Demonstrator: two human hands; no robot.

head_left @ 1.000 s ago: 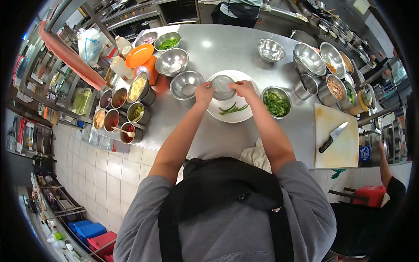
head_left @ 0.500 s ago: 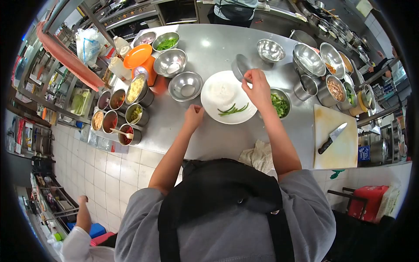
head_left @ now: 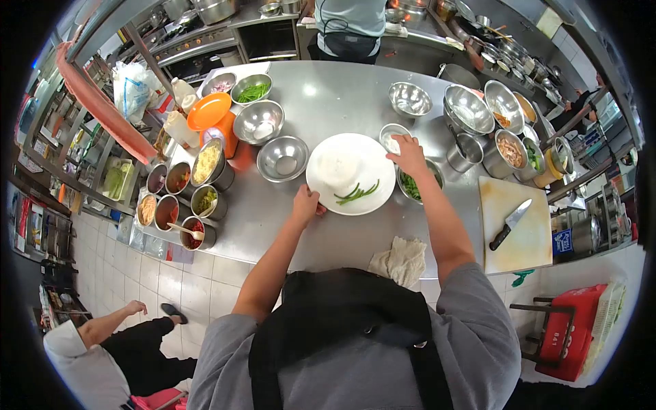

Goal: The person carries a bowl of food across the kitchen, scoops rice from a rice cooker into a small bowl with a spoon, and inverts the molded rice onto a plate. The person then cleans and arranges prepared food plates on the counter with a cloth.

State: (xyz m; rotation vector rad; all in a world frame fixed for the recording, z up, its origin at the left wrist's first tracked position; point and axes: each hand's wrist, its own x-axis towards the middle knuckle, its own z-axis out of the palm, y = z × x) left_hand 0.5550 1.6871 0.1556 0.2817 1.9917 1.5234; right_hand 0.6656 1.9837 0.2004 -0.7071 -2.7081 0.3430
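Note:
A large white plate [head_left: 372, 154] holds a mound of white rice [head_left: 337, 169] and several green bean pieces [head_left: 358, 193]. At its left rim, my left hand [head_left: 305, 205] is closed, thumb and fingers against the edge. My right hand [head_left: 412, 158] is beside the far right rim, its fingers closed on the edge of a small metal bowl [head_left: 391, 132] that sits level. White residue seems to show inside that bowl. Partly under my right wrist is a bowl of chopped greens [head_left: 411, 188].
On the left stand metal bowls [head_left: 283, 158], an orange scale [head_left: 210, 113] and several ingredient pots [head_left: 166, 212]. To the right, a knife [head_left: 509, 225] lies on a cutting board [head_left: 492, 198]. A cloth [head_left: 398, 262] hangs at the front edge. A co-worker [head_left: 102, 362] is behind left.
The small metal bowl went from tilted beside the rice to level, farther right, with my right hand. My left hand moved in to the plate's rim. The view shifted; the co-worker behind came further into view.

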